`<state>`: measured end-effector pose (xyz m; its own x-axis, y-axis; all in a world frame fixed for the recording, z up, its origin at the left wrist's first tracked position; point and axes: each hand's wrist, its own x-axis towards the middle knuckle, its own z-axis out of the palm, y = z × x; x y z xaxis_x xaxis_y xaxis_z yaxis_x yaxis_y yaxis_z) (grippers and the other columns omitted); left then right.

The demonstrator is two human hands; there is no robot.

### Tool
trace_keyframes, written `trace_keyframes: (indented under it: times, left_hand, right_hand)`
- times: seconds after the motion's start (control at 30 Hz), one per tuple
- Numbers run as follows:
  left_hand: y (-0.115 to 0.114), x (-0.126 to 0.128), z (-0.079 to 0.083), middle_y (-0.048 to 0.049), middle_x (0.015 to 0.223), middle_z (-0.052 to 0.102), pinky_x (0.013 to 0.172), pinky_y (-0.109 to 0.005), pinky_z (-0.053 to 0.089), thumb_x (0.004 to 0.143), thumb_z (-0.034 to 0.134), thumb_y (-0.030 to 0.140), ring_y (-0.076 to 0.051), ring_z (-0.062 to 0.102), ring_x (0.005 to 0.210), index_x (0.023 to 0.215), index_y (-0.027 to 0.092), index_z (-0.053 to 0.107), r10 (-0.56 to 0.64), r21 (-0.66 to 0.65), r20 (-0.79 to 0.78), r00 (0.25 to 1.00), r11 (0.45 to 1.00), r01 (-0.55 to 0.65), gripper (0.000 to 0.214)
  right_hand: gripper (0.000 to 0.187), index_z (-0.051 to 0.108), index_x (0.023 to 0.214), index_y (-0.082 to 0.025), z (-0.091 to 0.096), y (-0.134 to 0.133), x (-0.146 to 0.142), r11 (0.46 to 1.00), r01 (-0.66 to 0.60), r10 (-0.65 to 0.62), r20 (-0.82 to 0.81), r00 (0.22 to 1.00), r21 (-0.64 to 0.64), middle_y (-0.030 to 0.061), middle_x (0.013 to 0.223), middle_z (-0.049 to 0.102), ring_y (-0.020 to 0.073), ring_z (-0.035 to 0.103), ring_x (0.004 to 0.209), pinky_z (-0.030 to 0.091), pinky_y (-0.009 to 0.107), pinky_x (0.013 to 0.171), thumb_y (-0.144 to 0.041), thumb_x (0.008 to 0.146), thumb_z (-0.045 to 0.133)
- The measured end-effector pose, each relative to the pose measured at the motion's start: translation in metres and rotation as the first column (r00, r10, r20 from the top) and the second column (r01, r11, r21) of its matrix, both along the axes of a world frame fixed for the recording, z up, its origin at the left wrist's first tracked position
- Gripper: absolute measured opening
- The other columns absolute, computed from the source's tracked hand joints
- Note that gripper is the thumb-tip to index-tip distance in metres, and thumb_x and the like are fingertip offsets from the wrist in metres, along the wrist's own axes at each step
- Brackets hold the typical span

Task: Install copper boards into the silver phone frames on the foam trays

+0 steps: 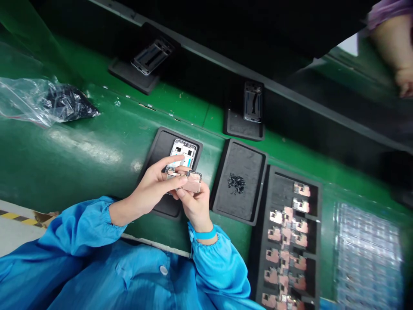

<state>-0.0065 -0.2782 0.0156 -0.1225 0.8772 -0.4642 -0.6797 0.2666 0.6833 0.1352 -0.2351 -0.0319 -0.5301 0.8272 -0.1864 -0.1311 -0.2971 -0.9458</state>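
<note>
Between my two hands is a phone circuit board (192, 182) with a copper-coloured face, held above a black tray. My left hand (158, 183) grips its left part, thumb across the front and index finger stretched over the top. From below right, my right hand (196, 206) pinches the lower edge with thumb and fingers. Behind the board, a phone frame (184, 149) with a white inner face lies in the black tray (158, 146), its lower part hidden by my hands. A blue band circles my right wrist.
Right of my hands, a black tray (220, 189) holds a heap of small black pieces (236, 184). Farther right, a compartment tray (280, 177) carries several boards beside clear plastic trays (368, 254). Phone frames (153, 56) lie on trays behind. A plastic bag (64, 102) lies left; another person's hand (404, 82) shows top right.
</note>
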Motion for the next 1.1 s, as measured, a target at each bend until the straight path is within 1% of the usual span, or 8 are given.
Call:
trace_keyframes:
  times: [0.27, 0.4, 0.5, 0.57, 0.63, 0.7, 0.93, 1.1]
  left_hand:
    - [-0.001, 0.001, -0.004, -0.0051, 0.099, 0.075, 0.054, -0.021, 0.058, 0.076, 0.090, 0.039, -0.013, 0.069, 0.067, 0.138, 0.020, 0.060, -0.130, 0.044, 0.177, 0.976, 0.991, 0.124, 0.072]
    - [0.008, -0.028, -0.011, -0.0062, 0.085, 0.076, 0.058, -0.025, 0.059, 0.091, 0.075, 0.046, -0.018, 0.072, 0.071, 0.136, 0.015, 0.059, -0.210, 0.108, -0.293, 0.933, 0.962, 0.250, 0.057]
    - [0.028, -0.050, -0.023, -0.0103, 0.100, 0.079, 0.083, -0.036, 0.063, 0.095, 0.070, 0.032, -0.023, 0.074, 0.094, 0.122, 0.016, 0.069, -0.040, 0.151, -0.892, 0.450, 0.912, 0.381, 0.032]
    - [0.044, -0.056, -0.034, -0.0176, 0.129, 0.072, 0.106, -0.051, 0.056, 0.095, 0.069, 0.026, -0.033, 0.065, 0.126, 0.122, 0.014, 0.070, 0.092, 0.112, -0.994, 0.065, 0.853, 0.509, 0.030]
    - [0.057, -0.056, -0.044, -0.0258, 0.150, 0.056, 0.115, -0.062, 0.047, 0.096, 0.068, 0.024, -0.042, 0.049, 0.145, 0.129, 0.009, 0.067, 0.146, 0.032, -0.978, -0.150, 0.811, 0.584, 0.036]
    - [0.064, -0.054, -0.051, -0.0311, 0.156, 0.048, 0.115, -0.065, 0.045, 0.098, 0.068, 0.024, -0.046, 0.044, 0.148, 0.130, 0.005, 0.065, 0.165, -0.016, -0.956, -0.241, 0.794, 0.608, 0.038]
    - [0.066, -0.045, -0.051, -0.0244, 0.150, 0.057, 0.115, -0.060, 0.048, 0.099, 0.056, 0.010, -0.040, 0.048, 0.147, 0.102, 0.012, 0.069, 0.240, 0.050, -0.948, -0.208, 0.759, 0.649, 0.013]
    - [0.048, -0.035, -0.027, -0.0119, 0.102, 0.079, 0.090, -0.040, 0.063, 0.103, 0.051, 0.014, -0.025, 0.077, 0.097, 0.104, 0.014, 0.063, 0.213, 0.217, -0.972, 0.095, 0.680, 0.700, 0.013]
  right_hand:
    - [0.044, 0.079, 0.104, -0.023, 0.000, 0.004, 0.002, 0.976, 0.062, -0.053, -0.046, 0.998, 0.210, 0.0116, 0.124, 0.070, 0.0284, 0.072, 0.109, 0.061, 0.044, 0.098, -0.057, 0.076, 0.085]
    - [0.044, 0.077, 0.102, -0.022, 0.010, 0.019, 0.021, 0.948, 0.113, -0.113, -0.019, 0.993, 0.298, 0.0137, 0.119, 0.074, 0.0268, 0.074, 0.095, 0.064, 0.043, 0.085, -0.060, 0.080, 0.080]
    - [0.036, 0.077, 0.102, -0.023, 0.018, 0.039, 0.032, 0.897, 0.222, -0.241, 0.001, 0.971, 0.382, 0.0118, 0.111, 0.077, 0.0265, 0.074, 0.092, 0.063, 0.042, 0.081, -0.052, 0.081, 0.083]
    - [0.031, 0.077, 0.101, -0.024, 0.024, 0.054, 0.034, 0.862, 0.249, -0.297, 0.042, 0.954, 0.442, 0.0100, 0.109, 0.078, 0.0274, 0.074, 0.098, 0.062, 0.044, 0.084, -0.045, 0.080, 0.085]
    - [0.026, 0.079, 0.101, -0.025, 0.030, 0.068, 0.033, 0.835, 0.219, -0.318, 0.119, 0.941, 0.504, 0.0084, 0.108, 0.079, 0.0269, 0.073, 0.102, 0.061, 0.044, 0.086, -0.037, 0.080, 0.088]
    - [0.025, 0.080, 0.103, -0.027, 0.035, 0.081, 0.030, 0.809, 0.160, -0.331, 0.215, 0.919, 0.565, 0.0071, 0.110, 0.078, 0.0246, 0.072, 0.101, 0.060, 0.041, 0.084, -0.030, 0.079, 0.088]
    - [0.027, 0.081, 0.111, -0.028, 0.039, 0.112, 0.009, 0.690, -0.080, -0.373, 0.448, 0.813, 0.719, 0.0071, 0.111, 0.076, 0.0255, 0.071, 0.103, 0.059, 0.046, 0.094, -0.034, 0.085, 0.084]
    - [0.027, 0.079, 0.116, -0.028, 0.025, 0.121, 0.002, 0.621, -0.220, -0.349, 0.517, 0.782, 0.752, 0.0080, 0.114, 0.074, 0.0276, 0.070, 0.106, 0.057, 0.048, 0.096, -0.035, 0.089, 0.080]
